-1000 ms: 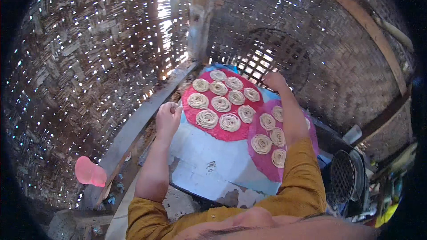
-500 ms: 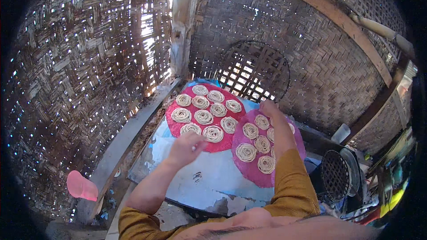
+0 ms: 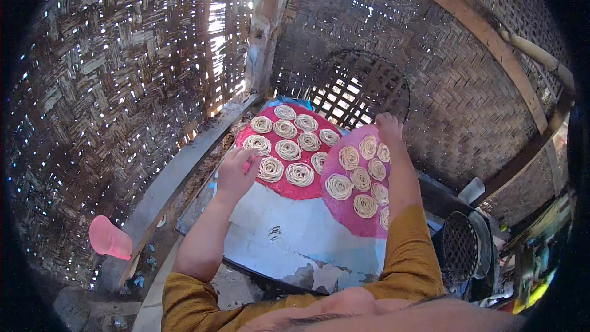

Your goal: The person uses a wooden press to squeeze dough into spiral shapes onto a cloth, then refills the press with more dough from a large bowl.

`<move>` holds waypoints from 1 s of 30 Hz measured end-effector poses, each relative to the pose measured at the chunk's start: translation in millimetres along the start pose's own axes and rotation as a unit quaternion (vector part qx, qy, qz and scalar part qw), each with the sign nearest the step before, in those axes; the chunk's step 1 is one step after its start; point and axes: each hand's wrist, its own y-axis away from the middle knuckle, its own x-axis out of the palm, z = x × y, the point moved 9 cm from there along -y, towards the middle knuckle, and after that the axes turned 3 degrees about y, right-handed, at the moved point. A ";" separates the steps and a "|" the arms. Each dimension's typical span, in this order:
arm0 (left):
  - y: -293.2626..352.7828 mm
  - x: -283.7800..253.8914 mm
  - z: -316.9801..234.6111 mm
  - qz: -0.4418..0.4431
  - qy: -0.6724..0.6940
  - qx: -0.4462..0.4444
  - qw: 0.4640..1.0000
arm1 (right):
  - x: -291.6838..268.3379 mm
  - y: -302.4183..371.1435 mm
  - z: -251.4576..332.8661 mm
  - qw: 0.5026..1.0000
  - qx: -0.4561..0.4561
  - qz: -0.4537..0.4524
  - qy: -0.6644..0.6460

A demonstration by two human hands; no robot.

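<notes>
Coils of pale noodle-like strands lie spaced out on two thin round sheets. My left hand is closed at the left edge of the red sheet, with a bit of red showing at its fingertips. One coil lies just right of those fingers. At the far edge of the pinkish-purple sheet, my right hand is closed on the rim, which looks raised. Its forearm hides the sheet's right side and part of some coils. The purple sheet overlaps the red one's right edge.
Both sheets lie on a worn pale-blue tabletop. Woven bamboo walls stand close behind and to the left, with a wooden post at the corner. A pink plastic cup is at left; a dark basket stands at right.
My left hand has moved up and left from the red sheet's front to its left edge. My right hand has risen slightly, and the purple sheet's far edge has lifted with it.
</notes>
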 end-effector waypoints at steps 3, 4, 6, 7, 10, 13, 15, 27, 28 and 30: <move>-2.5 -1.8 8.1 -0.007 -0.023 0.004 1.000 | -1.4 1.0 15.0 0.999 0.037 -0.007 0.019; -1.4 -5.9 11.4 -0.015 -0.051 0.010 0.999 | 6.1 -1.3 24.4 1.000 0.029 0.010 0.007; -2.6 -3.4 25.7 -0.013 -0.052 0.017 0.998 | -1.5 6.7 36.8 1.000 -0.014 -0.020 0.009; -4.5 -9.6 22.5 -0.049 -0.037 0.035 0.997 | -13.5 16.7 47.9 0.996 -0.056 -0.061 0.013; 0.8 -31.2 33.0 -0.095 -0.027 -0.018 0.995 | -80.7 71.1 90.1 0.981 -0.177 -0.072 -0.032; 11.1 -52.8 33.9 -0.154 -0.108 -0.048 0.981 | -152.1 144.6 100.1 0.948 -0.278 -0.099 -0.119; 23.0 -77.1 -1.8 -0.206 -0.110 0.035 0.972 | -187.9 192.1 91.2 0.945 -0.297 -0.092 -0.099; 314.3 90.1 -57.4 0.056 -0.197 -0.190 0.960 | -218.8 466.9 -98.4 0.951 -0.055 -0.012 -0.303; 326.9 128.1 -58.1 0.178 -0.260 -0.141 0.939 | -214.3 483.3 -105.8 0.949 -0.051 0.007 -0.312; 337.7 150.2 -52.9 0.220 -0.248 -0.169 0.928 | -216.6 509.8 -115.9 0.947 -0.040 0.016 -0.318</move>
